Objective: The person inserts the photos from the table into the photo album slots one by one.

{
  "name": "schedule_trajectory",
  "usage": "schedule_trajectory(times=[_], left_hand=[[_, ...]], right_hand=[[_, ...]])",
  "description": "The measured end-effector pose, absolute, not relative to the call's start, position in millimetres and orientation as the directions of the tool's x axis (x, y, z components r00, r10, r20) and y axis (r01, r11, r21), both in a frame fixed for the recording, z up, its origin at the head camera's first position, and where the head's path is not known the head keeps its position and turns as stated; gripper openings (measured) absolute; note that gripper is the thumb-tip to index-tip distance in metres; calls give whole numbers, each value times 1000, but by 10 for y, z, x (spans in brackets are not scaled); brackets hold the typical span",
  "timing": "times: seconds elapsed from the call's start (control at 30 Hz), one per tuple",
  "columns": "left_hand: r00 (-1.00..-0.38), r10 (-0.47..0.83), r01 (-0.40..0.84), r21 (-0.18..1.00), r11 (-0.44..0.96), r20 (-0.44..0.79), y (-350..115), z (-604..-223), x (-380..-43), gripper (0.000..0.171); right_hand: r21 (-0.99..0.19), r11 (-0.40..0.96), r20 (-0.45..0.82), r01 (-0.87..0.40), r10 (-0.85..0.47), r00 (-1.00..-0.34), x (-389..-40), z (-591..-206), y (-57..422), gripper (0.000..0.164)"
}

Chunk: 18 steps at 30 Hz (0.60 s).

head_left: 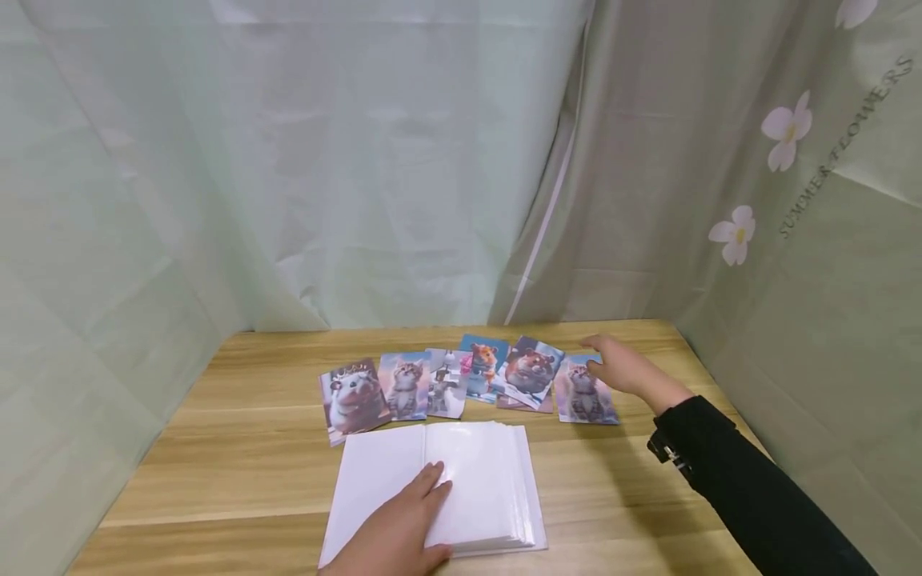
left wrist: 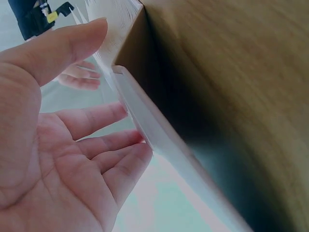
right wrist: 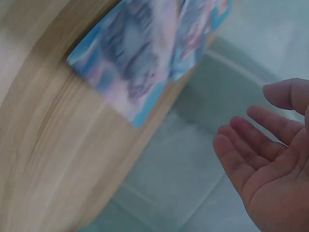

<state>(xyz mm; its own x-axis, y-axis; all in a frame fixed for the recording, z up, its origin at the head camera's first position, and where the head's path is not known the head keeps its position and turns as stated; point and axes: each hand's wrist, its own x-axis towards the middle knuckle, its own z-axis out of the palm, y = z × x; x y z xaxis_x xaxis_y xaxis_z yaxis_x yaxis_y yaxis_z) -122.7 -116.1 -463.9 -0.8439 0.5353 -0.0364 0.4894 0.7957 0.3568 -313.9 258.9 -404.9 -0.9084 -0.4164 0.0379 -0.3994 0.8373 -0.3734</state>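
A white photo album [head_left: 471, 456] lies spread on the table, its pages glossy and blank. My left hand [head_left: 399, 520] rests across its lower middle with the fingers extended; in the left wrist view the fingertips meet the album's edge [left wrist: 159, 130]. Over at the right, my right hand [head_left: 627, 370] reaches above a kitten picture card [head_left: 585, 400], its fingers loosely extended and nothing in them. The right wrist view has that relaxed hand [right wrist: 270, 164] off to the side of the blurred card [right wrist: 120, 63].
Behind the album several picture cards lie in a row: a crowned hamster card [head_left: 354, 398], another kitten card [head_left: 405, 388], a grey-pink card [head_left: 448, 392], a blue hamster card [head_left: 481, 360] and a brown hamster card [head_left: 531, 370] overlapping it. Curtains [head_left: 396, 176] enclose the wooden table [head_left: 238, 448].
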Motion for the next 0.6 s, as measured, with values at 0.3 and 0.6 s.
schedule_trajectory(times=[0.3,0.6], left_hand=[[-843,537,496,357,792,-21,-1168,-4637,-1208,76],[-845,534,490,365,791,-21,-1166,-4644,-1202,76]], right_hand=[[-385,876,-33,-290,-327,-944,-3459,-4245,2693,44],[-407,897,-93,-175,-231,-969,-3626,-4496,2750,44]])
